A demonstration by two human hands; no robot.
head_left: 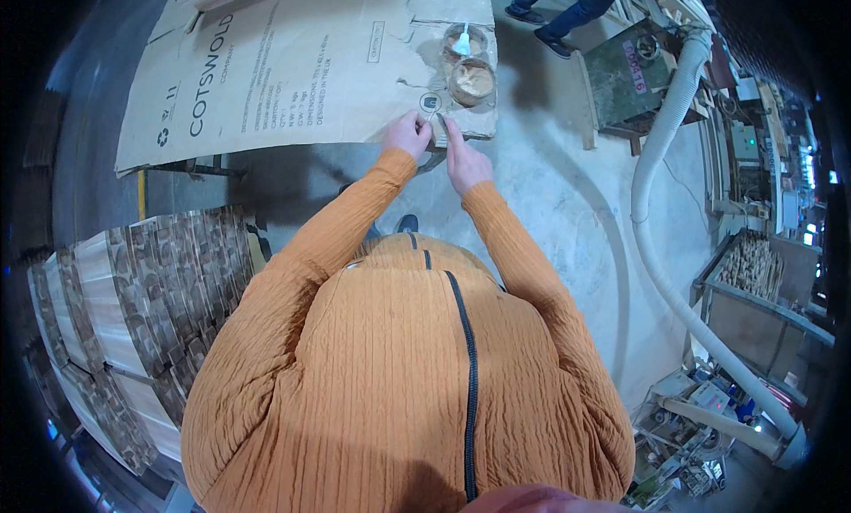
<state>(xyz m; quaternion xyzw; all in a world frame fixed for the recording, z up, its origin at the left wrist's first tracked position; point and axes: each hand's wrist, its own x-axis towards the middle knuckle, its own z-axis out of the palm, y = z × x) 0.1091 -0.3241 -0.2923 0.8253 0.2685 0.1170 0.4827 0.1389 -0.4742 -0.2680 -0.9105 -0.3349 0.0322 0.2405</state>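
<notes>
My left hand and my right hand meet at the near edge of a flattened cardboard sheet laid over a table. Between them they grip a small thin grey object; its exact shape is hidden by my fingers. Just beyond my hands stand two round clear tubs: the nearer tub holds brown paste, the farther tub has a white scoop or brush in it. My orange ribbed sleeves reach up from the lower edge.
Stacked patterned wooden panels lie at the left. A thick white hose curves down the right side past a green machine. Another person's legs stand at the top. A crate of small wooden pieces sits far right.
</notes>
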